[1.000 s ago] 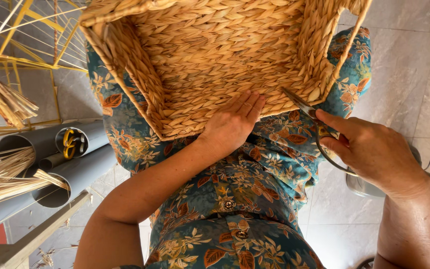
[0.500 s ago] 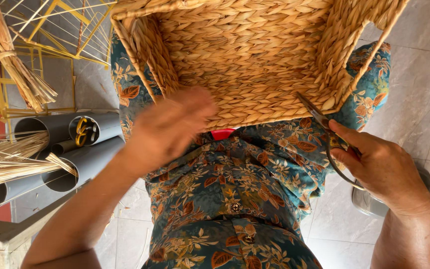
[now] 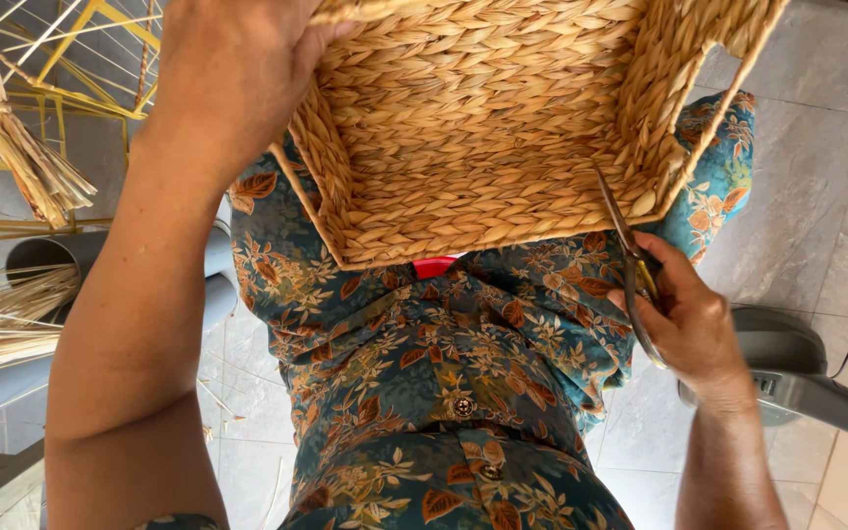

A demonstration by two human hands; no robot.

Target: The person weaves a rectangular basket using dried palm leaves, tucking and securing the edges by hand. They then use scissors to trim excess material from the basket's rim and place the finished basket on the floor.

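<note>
Gripping basket (image 3: 483, 147), left hand (image 3: 233, 69); right hand's (image 3: 694, 324) fingers clasp scissors (image 3: 625, 245), seemingly over grey tiles (image 3: 826, 177).

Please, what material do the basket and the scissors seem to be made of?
Basket: apparently dried plant fibre, perhaps straw or water hyacinth, judging by thick tan braided strands with a matte look. Scissors: the blades look like dull grey metal, slightly shiny; the handles are mostly hidden in the right hand.

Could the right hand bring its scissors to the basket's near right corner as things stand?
Probably yes. The right hand holds the scissors with their blades already lying against the woven basket at that corner, and nothing stands between them. The left hand grips the far left rim.
</note>
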